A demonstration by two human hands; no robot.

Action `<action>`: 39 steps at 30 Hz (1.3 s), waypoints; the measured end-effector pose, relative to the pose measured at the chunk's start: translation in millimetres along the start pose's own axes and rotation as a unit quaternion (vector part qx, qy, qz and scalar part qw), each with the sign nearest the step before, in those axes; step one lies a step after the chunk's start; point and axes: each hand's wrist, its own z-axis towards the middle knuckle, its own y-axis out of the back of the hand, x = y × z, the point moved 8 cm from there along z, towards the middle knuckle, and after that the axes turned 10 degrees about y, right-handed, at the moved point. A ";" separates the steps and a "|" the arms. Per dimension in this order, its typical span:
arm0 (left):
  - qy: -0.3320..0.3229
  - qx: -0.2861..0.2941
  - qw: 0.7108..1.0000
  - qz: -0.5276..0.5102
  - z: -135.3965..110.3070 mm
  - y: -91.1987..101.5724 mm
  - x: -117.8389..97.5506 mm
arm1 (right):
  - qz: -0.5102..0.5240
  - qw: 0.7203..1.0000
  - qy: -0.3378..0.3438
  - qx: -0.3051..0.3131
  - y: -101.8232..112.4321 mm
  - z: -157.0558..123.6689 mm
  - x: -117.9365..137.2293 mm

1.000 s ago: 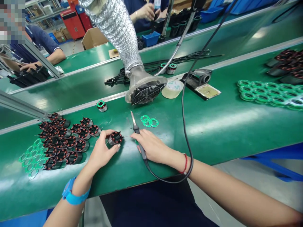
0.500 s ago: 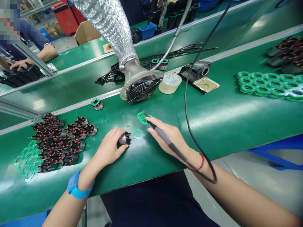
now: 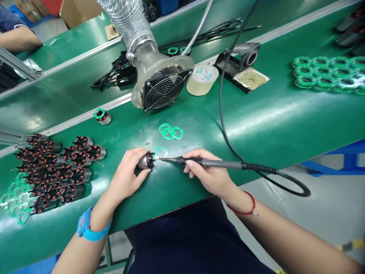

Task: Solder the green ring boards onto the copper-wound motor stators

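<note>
My left hand [image 3: 127, 173] is closed around a motor stator [image 3: 145, 161], a metal cylinder with copper windings, lying on its side with its wound end facing right. My right hand [image 3: 209, 171] grips a soldering iron [image 3: 199, 162] by its grey handle. The iron lies nearly level, and its tip points left, close to the stator's wound end; whether they touch I cannot tell. Just behind the tip a single green ring board [image 3: 161, 152] rests on the table. Farther back lie several overlapping green ring boards [image 3: 170, 131].
Several wound stators [image 3: 61, 167] crowd the left, beside green ring boards [image 3: 17, 199]. One board-topped stator [image 3: 102, 116] stands behind. A fume extractor [image 3: 164, 89] hangs over the table. A tape roll [image 3: 202, 80] and iron stand [image 3: 241, 68] are at the back, with stacked ring boards [image 3: 327, 74] at right.
The soldering iron has swung from pointing away over the ring boards to pointing left, its tip now by the stator. My left hand still holds the stator. The view has shifted.
</note>
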 end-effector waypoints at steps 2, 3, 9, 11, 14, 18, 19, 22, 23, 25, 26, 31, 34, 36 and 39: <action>-0.005 -0.002 1.000 0.005 -0.2 0.1 -1.9 | 0.003 1.000 -0.004 0.000 0.4 0.0 -0.5; -0.006 -0.003 1.000 0.007 -0.4 0.1 -2.5 | 0.004 1.000 -0.006 -0.001 0.7 -0.2 -0.5; 0.003 -0.003 1.000 0.026 -0.8 0.6 -3.8 | 0.005 1.000 0.000 -0.002 1.6 -0.6 0.2; 0.004 -0.003 0.999 0.034 -0.7 0.7 -4.6 | 0.002 1.000 0.002 -0.003 1.9 -0.7 0.3; 0.001 0.001 0.999 0.047 -0.7 -0.7 -5.9 | -0.004 1.000 0.003 -0.002 1.9 -1.0 0.6; 0.000 0.004 0.998 0.057 -0.8 -1.5 -6.7 | -0.003 1.000 0.003 -0.001 1.1 -1.0 2.2; 0.001 0.004 0.998 0.059 -0.8 -1.4 -6.7 | -0.003 1.000 0.003 -0.002 0.9 -0.8 2.5; 0.001 0.001 0.998 0.063 -0.5 -0.6 -7.2 | -0.003 1.000 0.003 0.001 0.5 -0.1 2.9; 0.002 0.000 0.998 0.065 -0.5 -0.3 -7.1 | -0.005 1.000 0.004 0.002 0.6 0.0 3.0; 0.003 -0.001 0.998 0.068 -0.4 -0.1 -6.8 | -0.019 1.000 0.007 0.005 1.1 -0.2 3.5; 0.004 0.000 0.998 0.068 -0.4 -0.3 -6.5 | -0.035 0.999 0.012 0.006 1.5 -0.5 4.4; 0.008 0.005 0.998 0.067 -0.7 -1.6 -5.7 | -0.155 0.979 0.128 0.029 -4.8 -4.5 24.3; 0.007 0.001 0.998 0.069 -0.8 -1.4 -6.1 | -0.192 0.957 0.212 0.041 -12.0 -9.4 37.3; 0.007 0.001 0.998 0.069 -1.1 -1.3 -5.9 | -0.192 0.962 0.192 0.041 -11.9 -9.2 33.9; 0.009 0.002 0.998 0.068 -2.1 -1.1 -5.1 | -0.148 0.983 0.103 0.026 -5.7 -6.5 20.9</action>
